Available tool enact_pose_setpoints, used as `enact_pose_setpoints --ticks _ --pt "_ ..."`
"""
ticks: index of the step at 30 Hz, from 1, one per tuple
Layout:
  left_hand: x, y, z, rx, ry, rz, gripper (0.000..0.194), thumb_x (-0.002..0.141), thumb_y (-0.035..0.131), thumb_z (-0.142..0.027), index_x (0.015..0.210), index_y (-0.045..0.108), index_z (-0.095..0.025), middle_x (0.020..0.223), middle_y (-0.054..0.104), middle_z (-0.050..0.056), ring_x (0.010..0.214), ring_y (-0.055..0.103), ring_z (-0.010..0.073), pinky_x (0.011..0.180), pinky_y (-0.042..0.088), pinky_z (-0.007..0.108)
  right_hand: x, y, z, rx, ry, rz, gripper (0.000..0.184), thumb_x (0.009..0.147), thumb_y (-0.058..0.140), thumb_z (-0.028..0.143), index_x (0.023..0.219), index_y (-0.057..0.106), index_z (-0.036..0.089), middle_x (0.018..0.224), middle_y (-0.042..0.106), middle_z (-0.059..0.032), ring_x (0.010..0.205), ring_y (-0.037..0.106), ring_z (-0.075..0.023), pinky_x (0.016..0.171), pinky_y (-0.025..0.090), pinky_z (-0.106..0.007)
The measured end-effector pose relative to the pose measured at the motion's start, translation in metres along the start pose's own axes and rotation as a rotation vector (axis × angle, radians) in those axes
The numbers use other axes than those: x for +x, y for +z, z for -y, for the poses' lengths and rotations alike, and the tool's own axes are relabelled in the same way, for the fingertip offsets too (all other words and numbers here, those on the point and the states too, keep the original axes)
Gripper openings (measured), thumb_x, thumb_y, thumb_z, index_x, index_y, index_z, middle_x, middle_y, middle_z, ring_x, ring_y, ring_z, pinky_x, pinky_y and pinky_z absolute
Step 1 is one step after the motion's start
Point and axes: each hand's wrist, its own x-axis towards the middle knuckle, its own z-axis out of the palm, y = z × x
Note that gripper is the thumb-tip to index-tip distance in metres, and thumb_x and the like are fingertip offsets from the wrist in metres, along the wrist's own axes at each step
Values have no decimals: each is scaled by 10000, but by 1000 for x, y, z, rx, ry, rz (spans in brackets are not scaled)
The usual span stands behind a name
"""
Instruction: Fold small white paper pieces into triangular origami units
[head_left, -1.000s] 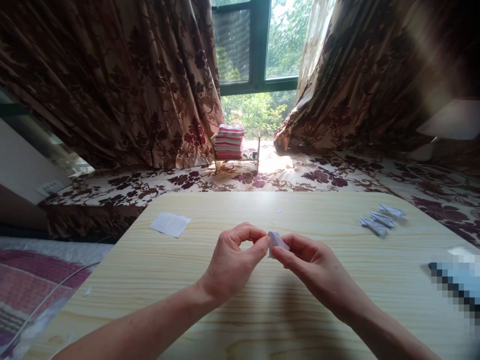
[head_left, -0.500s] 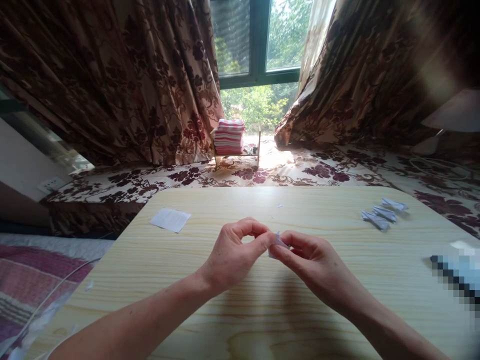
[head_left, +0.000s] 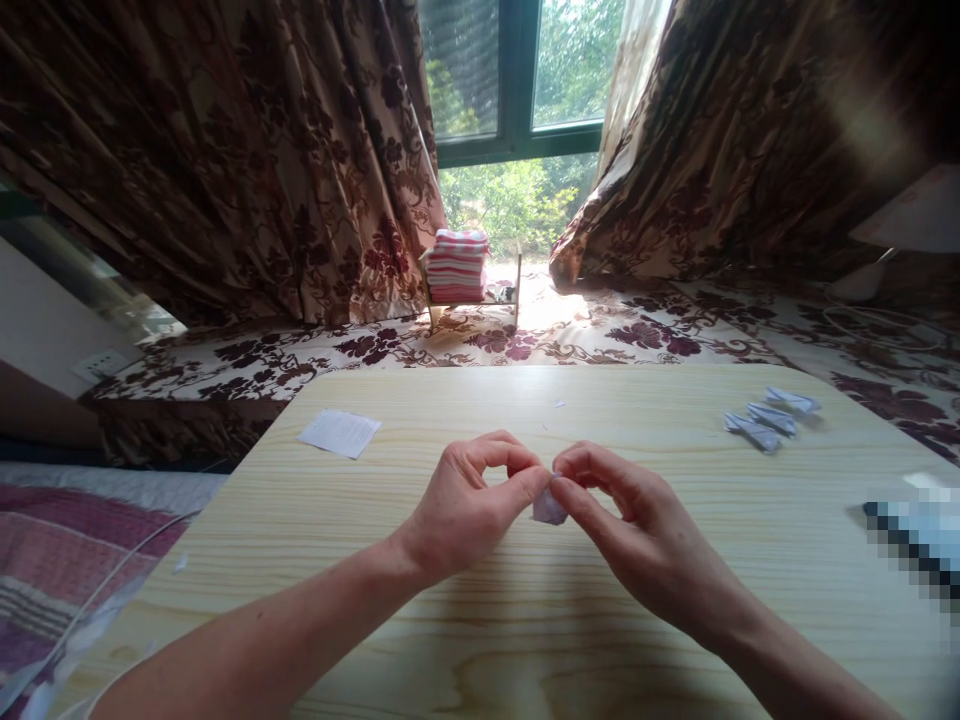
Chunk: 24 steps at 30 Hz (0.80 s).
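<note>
The paper (head_left: 550,506) is above the middle of the counter (head_left: 360,620), small, creased and hanging down from the hands. The left hand (head_left: 469,500) has its thumb and index fingers closed in a pinch at its upper edge; the right hand (head_left: 637,510) pinches just beside, thumb and index nearly shut on the same edge. How much paper lies under the fingertips cannot be told. It should weigh almost nothing and have a dry, matte grip, stiffer along its folds than across a single layer, yet easy to crush or tear. The doubled edges look the best hold, taken lightly, leaving the loose lower part unsqueezed. Three folded pieces (head_left: 771,418) lie at the counter's far right, a flat sheet (head_left: 340,433) at its far left.
</note>
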Motion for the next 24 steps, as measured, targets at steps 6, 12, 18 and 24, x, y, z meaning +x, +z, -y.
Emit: enact_pose_setpoints --ticks 6,12,18,24 --pt "4 -3 -1 -25 -125 60 216 819 600 -298 785 732 -130 815 675 63 821 610 196 771 461 302 5 -1 -9 120 76 -65 283 857 555 435 720 585 188 703 630 -20 696 590 -159 673 469 -297" --pt "4 -4 4 -76 -123 77 259 817 613 -336 903 721 -116 912 711 99 892 637 225 838 472 335 5 -6 -9 202 95 -107 298 819 607 467 740 606 179 732 629 -20 712 580 -153 689 461 -290" --pt "4 -1 5 -30 -114 13 254 795 638 -335 853 713 -99 857 709 107 849 642 226 813 482 342 5 -5 -11 234 82 -121 274 820 623 450 762 627 182 752 650 -22 734 599 -152 703 466 -281" --pt "2 -1 -2 69 -47 1 214 814 612 -277 765 723 -100 791 696 87 801 625 200 779 468 317 6 -4 -12 214 72 -109 284 813 628 463 752 634 185 755 676 -22 743 613 -153 713 472 -275"
